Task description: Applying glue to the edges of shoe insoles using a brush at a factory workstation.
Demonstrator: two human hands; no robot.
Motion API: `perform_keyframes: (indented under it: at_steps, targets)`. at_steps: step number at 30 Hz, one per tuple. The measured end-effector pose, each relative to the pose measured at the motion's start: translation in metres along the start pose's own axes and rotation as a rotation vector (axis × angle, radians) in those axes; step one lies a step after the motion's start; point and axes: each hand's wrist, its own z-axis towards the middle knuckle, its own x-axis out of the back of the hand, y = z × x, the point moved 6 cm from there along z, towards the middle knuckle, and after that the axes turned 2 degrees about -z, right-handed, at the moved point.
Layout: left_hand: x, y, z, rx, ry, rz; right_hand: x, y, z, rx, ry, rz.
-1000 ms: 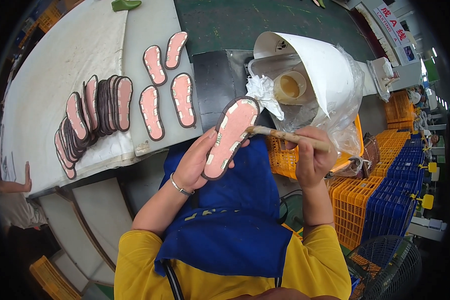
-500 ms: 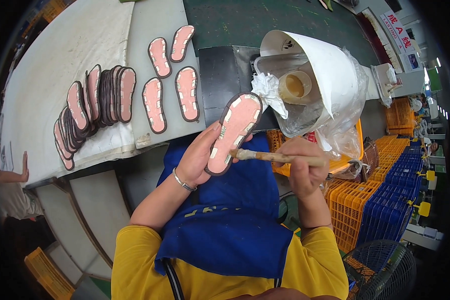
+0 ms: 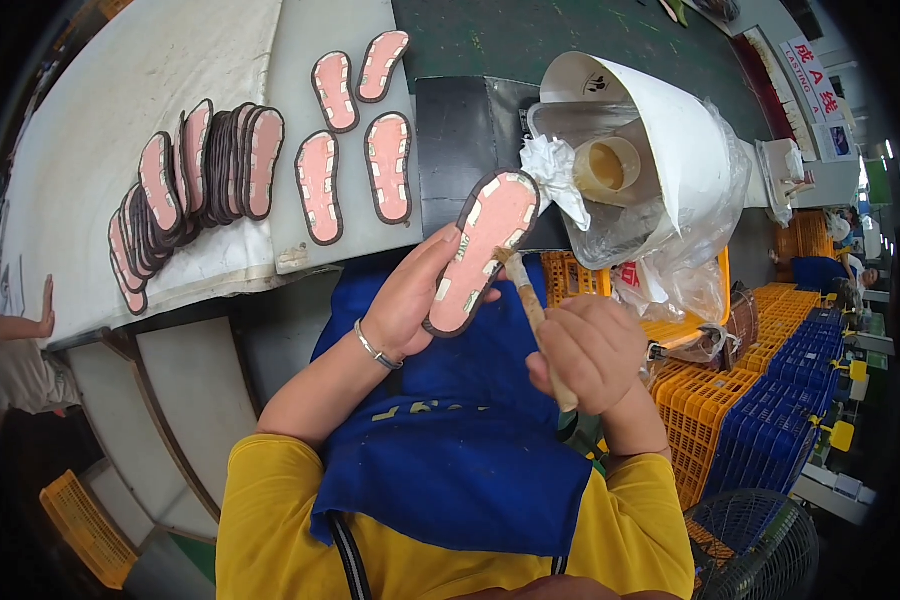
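Note:
My left hand [image 3: 410, 298] grips a pink insole [image 3: 485, 245] with a dark edge and pale patches round its rim, held tilted above my lap. A brush [image 3: 532, 312] with a wooden handle is in my closed right hand [image 3: 595, 350]; its bristles touch the right edge of the insole near the middle. Beyond my hands stands a tub of amber liquid [image 3: 606, 168], inside a curved white sheet [image 3: 685, 130]. Crumpled white tissue [image 3: 553, 178] lies beside the tub, just past the insole's tip.
Several insoles lie apart on the pale tabletop, including one pink insole [image 3: 319, 188]. An overlapping row of insoles [image 3: 232, 165] spreads to the left. Yellow crates [image 3: 705, 425] and blue crates [image 3: 770, 430] stack at right, near a fan [image 3: 755, 540]. Another person's hand [image 3: 46, 308] shows far left.
The brush has moved up along the insole from its lower part to the right edge at mid-length. Its handle has swung from nearly level to steep, with my right hand lower.

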Motion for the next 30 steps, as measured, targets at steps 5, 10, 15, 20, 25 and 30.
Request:
perform_keyframes:
  at_steps: [5, 10, 15, 20, 25, 30]
  targets:
    - [-0.008, 0.005, 0.000, -0.035, -0.055, -0.013, -0.004, 0.017, -0.002, -0.243, 0.098, 0.320]
    - [-0.005, 0.006, -0.001, 0.009, -0.024, -0.075, -0.015, 0.039, -0.032, -0.797, 0.295, 0.827]
    - [-0.006, 0.005, -0.002, 0.040, -0.008, -0.151, -0.016, 0.046, -0.033, -0.782, 0.204, 0.704]
    - [-0.001, 0.001, 0.002, 0.038, -0.016, -0.227, -0.004, 0.020, 0.001, -0.185, 0.035, 0.259]
    - [0.000, 0.001, 0.003, 0.066, 0.027, -0.215, -0.009, -0.005, 0.004, 0.050, -0.034, 0.218]
    - [0.009, -0.002, 0.004, 0.051, 0.021, -0.140, -0.020, 0.013, -0.001, -0.160, -0.014, 0.500]
